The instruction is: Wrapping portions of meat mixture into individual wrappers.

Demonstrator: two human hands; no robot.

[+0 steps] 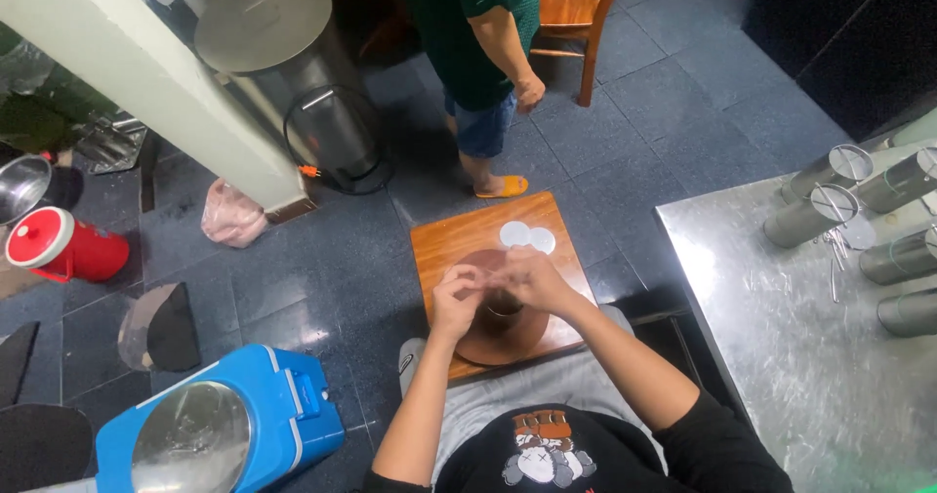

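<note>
Both my hands meet over a small cup [504,307] that stands on a round brown plate [501,339] on a low wooden stool [451,239]. My left hand [457,293] and my right hand [528,276] pinch something thin over the cup's mouth; what it is I cannot make out. Two white round lids [527,236] lie on the stool's far side, just beyond my right hand.
A steel table [781,356] at the right carries several metal cylinders [812,214]. A blue cooler [224,425] sits at the lower left and a red container [61,245] at the far left. Another person [478,54] stands beyond the stool near a large metal bin [293,73] and a wooden chair [578,5].
</note>
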